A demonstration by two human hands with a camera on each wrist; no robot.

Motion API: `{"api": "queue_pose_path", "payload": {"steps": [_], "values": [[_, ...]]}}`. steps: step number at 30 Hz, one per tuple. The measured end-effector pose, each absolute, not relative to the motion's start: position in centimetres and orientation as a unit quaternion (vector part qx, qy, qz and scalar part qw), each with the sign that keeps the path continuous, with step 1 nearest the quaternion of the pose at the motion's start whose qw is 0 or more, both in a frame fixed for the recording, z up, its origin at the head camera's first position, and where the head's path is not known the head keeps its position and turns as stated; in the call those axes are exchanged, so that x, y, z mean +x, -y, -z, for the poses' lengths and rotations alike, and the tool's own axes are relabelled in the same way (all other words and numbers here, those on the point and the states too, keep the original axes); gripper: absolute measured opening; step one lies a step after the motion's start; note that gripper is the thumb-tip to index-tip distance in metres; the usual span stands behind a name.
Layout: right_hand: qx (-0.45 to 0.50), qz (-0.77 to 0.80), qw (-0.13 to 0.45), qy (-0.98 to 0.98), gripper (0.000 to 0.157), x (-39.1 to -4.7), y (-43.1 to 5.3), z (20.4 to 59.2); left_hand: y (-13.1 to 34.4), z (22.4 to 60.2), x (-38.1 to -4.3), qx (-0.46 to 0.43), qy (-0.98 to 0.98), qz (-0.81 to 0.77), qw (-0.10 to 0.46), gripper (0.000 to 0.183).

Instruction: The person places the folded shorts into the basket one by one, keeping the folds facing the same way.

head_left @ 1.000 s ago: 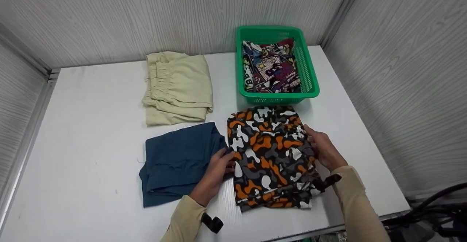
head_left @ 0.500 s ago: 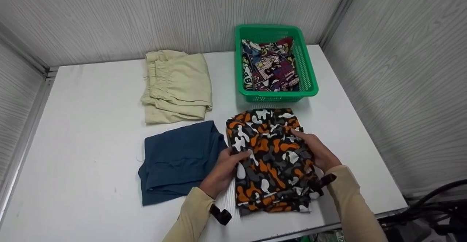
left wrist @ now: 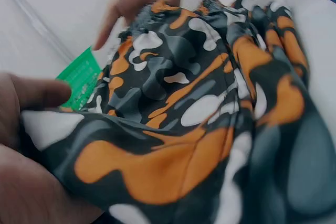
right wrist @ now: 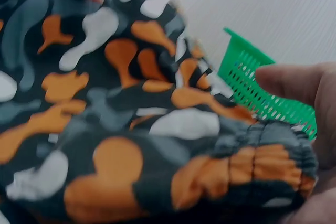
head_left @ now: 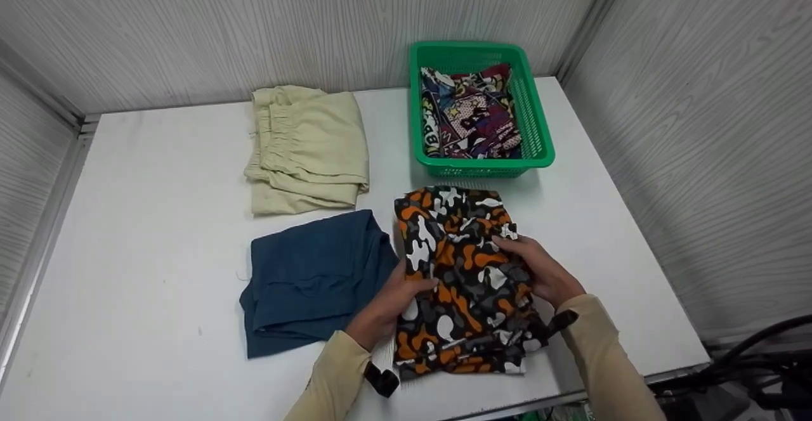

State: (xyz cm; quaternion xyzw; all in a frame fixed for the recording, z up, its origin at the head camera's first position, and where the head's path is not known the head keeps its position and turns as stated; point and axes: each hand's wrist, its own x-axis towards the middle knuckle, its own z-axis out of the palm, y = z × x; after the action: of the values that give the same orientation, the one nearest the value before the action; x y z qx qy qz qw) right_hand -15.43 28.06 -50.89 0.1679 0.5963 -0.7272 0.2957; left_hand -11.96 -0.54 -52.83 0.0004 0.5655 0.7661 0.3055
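Observation:
Folded camouflage-print shorts (head_left: 463, 294) in orange, black, grey and white lie between both hands in the head view, tilted slightly. My left hand (head_left: 392, 304) grips their left edge, thumb on top and fingers hidden beneath. Opposite, my right hand (head_left: 545, 270) holds the right edge by the gathered elastic waistband (right wrist: 262, 156), its thumb over the cloth. In the left wrist view the fabric bulges up near the left thumb (left wrist: 42, 93). What the fingers do underneath cannot be seen.
Folded dark blue trousers (head_left: 311, 281) lie just left of the left hand. Behind them are folded pale yellow elastic-waist trousers (head_left: 317, 148). A green basket (head_left: 485, 163) holding a comic-print garment (head_left: 472, 116) stands at the back. Black cables (head_left: 748, 370) hang past the table's right corner.
The hands have gone from the sides of the camouflage-print shorts to gripping them, thumbs on top. The shorts have shifted slightly left and drawn narrower.

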Motion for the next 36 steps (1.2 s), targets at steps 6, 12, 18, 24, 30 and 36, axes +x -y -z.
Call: {"api": "queue_pose_path", "payload": {"steps": [6, 12, 18, 24, 30, 36], "values": [[0.158, 0.769, 0.291, -0.547, 0.073, -14.3, -28.4, 52.2, 1.9, 52.9, -11.7, -0.018, -0.515, -0.797, 0.317, 0.1], [0.117, 0.791, 0.317, -0.509, 0.068, -13.3, -27.9, 53.0, 2.9, 52.9, -11.8, -0.06, -0.442, -0.839, 0.311, 0.093], [0.099, 0.767, 0.296, -0.56, 0.076, -13.0, -26.8, 52.8, 4.0, 51.7, -11.5, -0.044, -0.47, -0.831, 0.294, 0.091], [0.078, 0.769, 0.253, -0.582, 0.074, -13.4, -27.3, 49.8, 5.0, 49.0, -12.3, 0.021, -0.575, -0.775, 0.262, 0.095], [0.028, 0.777, 0.214, -0.591, 0.071, -15.0, -28.1, 45.6, 4.7, 45.6, -14.6, 0.056, -0.613, -0.75, 0.241, 0.096], [0.024, 0.775, 0.188, -0.603, 0.07, -17.5, -29.5, 42.5, 3.2, 42.8, -18.1, 0.08, -0.617, -0.749, 0.226, 0.097]]}}
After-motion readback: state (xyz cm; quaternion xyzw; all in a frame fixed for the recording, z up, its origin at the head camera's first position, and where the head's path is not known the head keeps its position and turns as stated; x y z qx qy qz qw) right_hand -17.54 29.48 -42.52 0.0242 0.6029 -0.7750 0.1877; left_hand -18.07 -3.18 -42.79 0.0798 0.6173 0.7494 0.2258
